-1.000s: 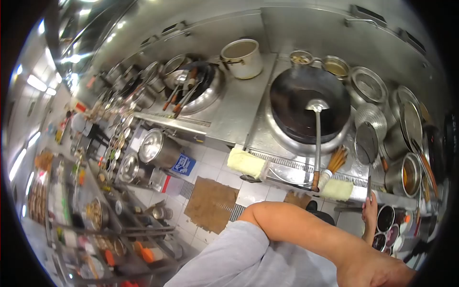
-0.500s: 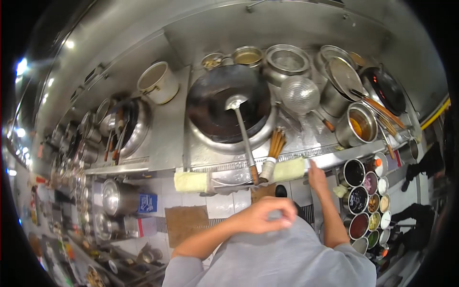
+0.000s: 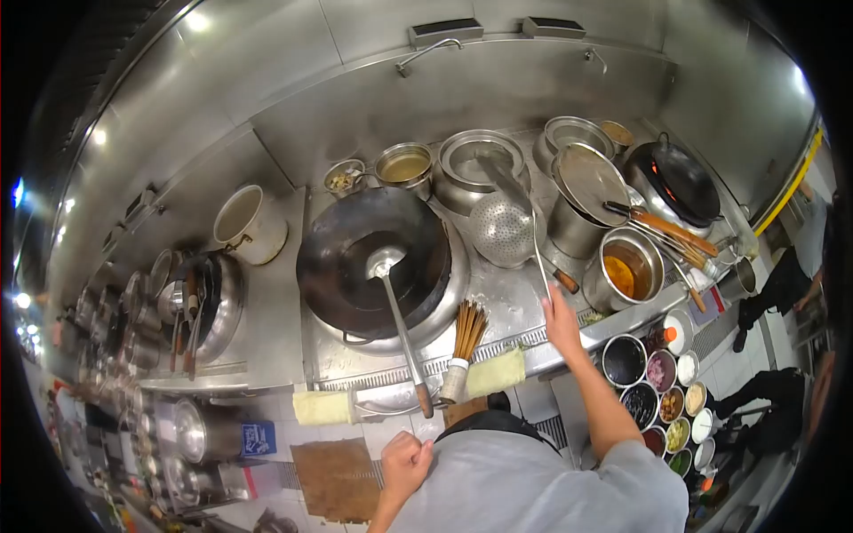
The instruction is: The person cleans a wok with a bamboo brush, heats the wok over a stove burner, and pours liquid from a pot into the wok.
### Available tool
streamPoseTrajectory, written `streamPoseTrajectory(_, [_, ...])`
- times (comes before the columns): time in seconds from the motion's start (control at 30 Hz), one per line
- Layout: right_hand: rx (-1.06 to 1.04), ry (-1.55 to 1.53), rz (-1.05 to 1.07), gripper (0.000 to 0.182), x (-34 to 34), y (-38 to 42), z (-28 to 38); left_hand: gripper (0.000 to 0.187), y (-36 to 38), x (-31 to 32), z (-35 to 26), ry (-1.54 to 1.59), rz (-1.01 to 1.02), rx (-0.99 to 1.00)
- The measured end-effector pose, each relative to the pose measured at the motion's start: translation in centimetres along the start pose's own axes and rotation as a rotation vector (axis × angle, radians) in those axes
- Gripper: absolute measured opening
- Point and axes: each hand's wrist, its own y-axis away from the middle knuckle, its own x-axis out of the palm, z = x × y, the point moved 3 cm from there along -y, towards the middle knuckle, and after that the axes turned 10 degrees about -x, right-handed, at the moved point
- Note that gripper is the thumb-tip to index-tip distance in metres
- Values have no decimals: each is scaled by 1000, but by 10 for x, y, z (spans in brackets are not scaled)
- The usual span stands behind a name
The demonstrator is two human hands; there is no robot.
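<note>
My right hand (image 3: 561,322) is closed around the thin handle of a metal wok spatula (image 3: 506,185). Its flat blade points up and away, over a perforated strainer (image 3: 500,233) and near a round steel pot (image 3: 477,149). Close to my waist, my left hand (image 3: 406,462) is curled into a fist, with nothing visible in it. A large dark wok (image 3: 355,266) sits on the burner ahead, with a long-handled ladle (image 3: 402,329) resting in it, its wooden grip over the front edge. Right of that handle stands a bamboo brush (image 3: 467,342).
Folded yellow cloths (image 3: 496,373) lie along the stove's front rail. A pot of orange-brown liquid (image 3: 625,271) and a wide mesh skimmer (image 3: 589,175) are on the right. Several seasoning tubs (image 3: 625,360) stand below. Another person (image 3: 773,404) is at the far right.
My right hand has moved up from the front rail and lifted the wok spatula off the stovetop. My left hand has lowered and closed tighter. The camera view has shifted.
</note>
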Motion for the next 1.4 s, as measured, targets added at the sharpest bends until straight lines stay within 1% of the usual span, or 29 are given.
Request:
streamPoseTrajectory(0.03, [-7,17,-3,40,5,-34,-11,25,-1,2,-2,-99,-24,16])
streamPoseTrajectory(0.07, [-16,31,-6,39,10,-69,-21,25,-3,6,-5,-108,-35,15])
streamPoseTrajectory(0.13, [4,60,35,38,23,-137,-42,17,-9,7,-12,-91,-236,-41])
streamPoseTrajectory(0.2, [-38,198,7,35,46,-194,-68,16,-19,9,-20,-144,-281,-21])
streamPoseTrajectory(0.23, [-48,179,10,35,58,-219,-83,17,-23,10,-24,-187,-310,-2])
streamPoseTrajectory(0.27, [-10,263,80,34,72,-242,-100,17,-24,10,-26,-201,-326,-6])
streamPoseTrajectory(0.3, [29,348,152,33,84,-261,-116,16,-23,10,-24,-216,-320,-84])
streamPoseTrajectory(0.33, [21,331,158,33,95,-277,-130,17,-20,11,-20,-229,-314,-162])
streamPoseTrajectory(0.4, [43,455,334,33,115,-302,-154,17,-12,13,-11,-249,-353,-220])
streamPoseTrajectory(0.43, [35,443,340,33,123,-310,-162,16,-8,15,-7,-256,-379,-269])
streamPoseTrajectory(0.5, [52,524,455,33,139,-321,-180,14,1,23,-11,-253,-390,-295])
streamPoseTrajectory(0.57, [44,526,460,33,152,-330,-195,9,2,29,-10,-161,-403,-417])
streamPoseTrajectory(0.67, [66,455,472,33,164,-340,-224,10,-3,35,-19,-236,-403,-434])
streamPoseTrajectory(0.73, [-29,452,502,32,172,-356,-244,9,-10,40,-24,-214,-401,-441])
streamPoseTrajectory(0.77, [-32,454,500,32,169,-369,-238,9,-12,43,-25,-196,-396,-447])
streamPoseTrajectory(0.83, [498,227,892,27,167,-387,-228,9,-18,42,-25,-232,-382,-423])
streamPoseTrajectory(0.87, [495,227,890,27,167,-398,-232,9,-20,41,-25,-271,-365,-401])
streamPoseTrajectory(0.9, [557,90,834,22,169,-407,-245,9,-21,39,-25,-271,-366,-399])
streamPoseTrajectory(0.93, [615,-47,774,21,172,-416,-255,9,-22,38,-24,-271,-378,-401])
streamPoseTrajectory(0.97, [611,-46,770,21,182,-425,-265,9,-23,37,-23,-269,-391,-402])
streamPoseTrajectory(1.03, [738,-169,1003,18,205,-434,-278,8,-20,36,-14,-289,-403,-385])
streamPoseTrajectory(1.07, [733,-167,1002,18,205,-436,-274,8,-20,36,-11,-314,-414,-373])
streamPoseTrajectory(1.13, [854,-314,801,15,204,-425,-257,8,-23,38,-18,-351,-423,-391])
streamPoseTrajectory(1.17, [853,-316,803,15,202,-416,-248,8,-23,39,-24,-390,-426,-411])
streamPoseTrajectory(1.23, [952,-571,711,13,196,-395,-228,8,-26,44,-35,-376,-415,-393])
streamPoseTrajectory(1.27, [1009,-689,614,13,196,-385,-222,8,-27,47,-39,-359,-402,-375])
streamPoseTrajectory(1.3, [1015,-691,617,13,203,-375,-230,8,-26,49,-40,-363,-399,-380])
streamPoseTrajectory(1.37, [1018,-1065,556,12,215,-355,-238,7,-24,53,-42,-402,-345,-357])
streamPoseTrajectory(1.4, [1020,-1063,549,12,214,-344,-240,8,-25,54,-43,-397,-326,-339])
